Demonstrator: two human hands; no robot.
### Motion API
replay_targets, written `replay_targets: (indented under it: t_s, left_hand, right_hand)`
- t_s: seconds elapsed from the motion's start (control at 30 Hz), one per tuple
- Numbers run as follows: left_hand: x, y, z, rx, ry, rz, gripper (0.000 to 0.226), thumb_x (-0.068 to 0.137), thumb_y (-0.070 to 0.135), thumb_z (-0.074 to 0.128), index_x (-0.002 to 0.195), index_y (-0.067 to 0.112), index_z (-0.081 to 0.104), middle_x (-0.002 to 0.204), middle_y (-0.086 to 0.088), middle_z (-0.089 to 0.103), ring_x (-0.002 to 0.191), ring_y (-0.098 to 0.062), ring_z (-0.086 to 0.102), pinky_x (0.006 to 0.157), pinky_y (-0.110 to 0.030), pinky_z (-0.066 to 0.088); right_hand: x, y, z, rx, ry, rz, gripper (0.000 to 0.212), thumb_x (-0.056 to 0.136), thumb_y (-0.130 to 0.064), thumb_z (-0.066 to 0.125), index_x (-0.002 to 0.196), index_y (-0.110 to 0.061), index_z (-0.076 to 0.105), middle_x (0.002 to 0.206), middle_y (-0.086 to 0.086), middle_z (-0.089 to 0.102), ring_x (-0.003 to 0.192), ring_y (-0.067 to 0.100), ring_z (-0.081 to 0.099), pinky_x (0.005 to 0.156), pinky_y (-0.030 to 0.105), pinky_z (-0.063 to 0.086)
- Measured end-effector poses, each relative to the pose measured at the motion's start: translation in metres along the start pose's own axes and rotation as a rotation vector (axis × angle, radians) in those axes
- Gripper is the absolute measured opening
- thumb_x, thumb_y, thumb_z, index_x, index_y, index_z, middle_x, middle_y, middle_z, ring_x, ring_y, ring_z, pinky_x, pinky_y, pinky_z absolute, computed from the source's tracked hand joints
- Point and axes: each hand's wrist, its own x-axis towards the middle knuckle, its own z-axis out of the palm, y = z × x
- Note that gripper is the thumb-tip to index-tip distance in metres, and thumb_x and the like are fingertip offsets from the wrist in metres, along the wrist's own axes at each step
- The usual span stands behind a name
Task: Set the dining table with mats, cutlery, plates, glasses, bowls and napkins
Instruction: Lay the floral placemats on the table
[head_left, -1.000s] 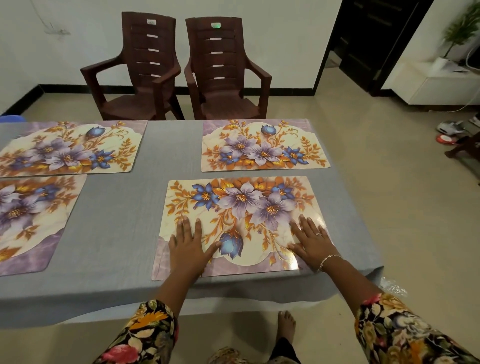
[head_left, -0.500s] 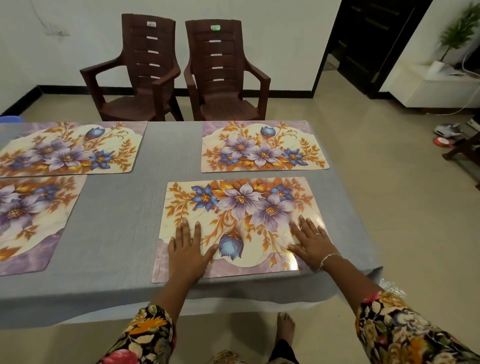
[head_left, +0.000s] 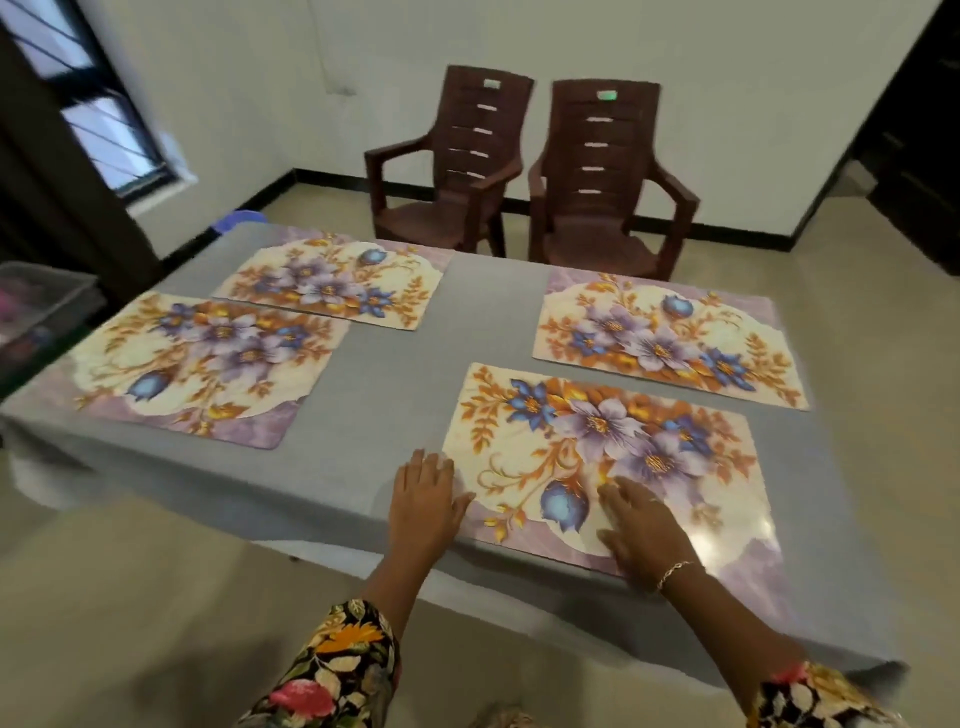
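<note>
Several floral place mats lie flat on the grey-clothed table (head_left: 384, 384). The near right mat (head_left: 608, 457) is under my hands. My left hand (head_left: 423, 501) rests flat at that mat's left edge, mostly on the cloth, fingers apart. Flat on the lower middle of the same mat lies my right hand (head_left: 641, 530), with a bracelet at the wrist. Neither hand holds anything. The far right mat (head_left: 670, 338), the far left mat (head_left: 337, 280) and the near left mat (head_left: 208, 364) lie untouched. No cutlery, plates, glasses, bowls or napkins are in view.
Two dark brown plastic chairs (head_left: 457, 171) (head_left: 602, 182) stand side by side beyond the table's far edge. A clear plastic bin (head_left: 36, 312) sits at the left, beside a dark window frame. A blue object (head_left: 236, 221) peeks out past the table's far left corner.
The view has swung left, bringing the left mats and the window into sight. Both hands have slid left along the near right mat, the left one now at its left edge.
</note>
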Motion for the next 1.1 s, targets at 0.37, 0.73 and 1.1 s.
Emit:
replay_targets:
  t_s: [0.37, 0.73, 1.1]
  left_hand:
    - [-0.066, -0.100, -0.040, -0.014, 0.073, -0.265, 0.058, 0.091, 0.050, 0.030, 0.091, 0.011, 0.072, 0.095, -0.013, 0.071, 0.093, -0.033, 0.068, 0.076, -0.045, 0.055]
    - [-0.071, -0.272, -0.058, -0.013, 0.123, -0.420, 0.065, 0.093, 0.052, 0.024, 0.091, 0.011, 0.073, 0.094, -0.012, 0.071, 0.091, -0.032, 0.069, 0.071, -0.042, 0.057]
    - [-0.012, -0.432, -0.069, 0.068, 0.023, -0.413, 0.049, 0.075, 0.051, 0.048, 0.089, 0.011, 0.073, 0.091, -0.012, 0.071, 0.087, -0.031, 0.070, 0.069, -0.041, 0.057]
  right_hand:
    - [0.053, -0.124, 0.006, -0.073, 0.099, -0.323, 0.042, 0.054, -0.037, 0.077, 0.090, -0.016, 0.073, 0.092, 0.009, 0.072, 0.073, 0.025, 0.072, 0.058, 0.033, 0.056]
    - [0.148, -0.288, 0.022, 0.096, 0.060, -0.424, 0.048, 0.084, -0.030, 0.064, 0.128, -0.014, 0.052, 0.134, 0.015, 0.050, 0.121, 0.033, 0.051, 0.101, 0.040, 0.041]
    - [0.239, -0.395, 0.041, 0.190, 0.017, -0.307, 0.047, 0.089, -0.035, 0.055, 0.132, -0.015, 0.048, 0.143, 0.010, 0.041, 0.125, 0.028, 0.045, 0.105, 0.034, 0.036]
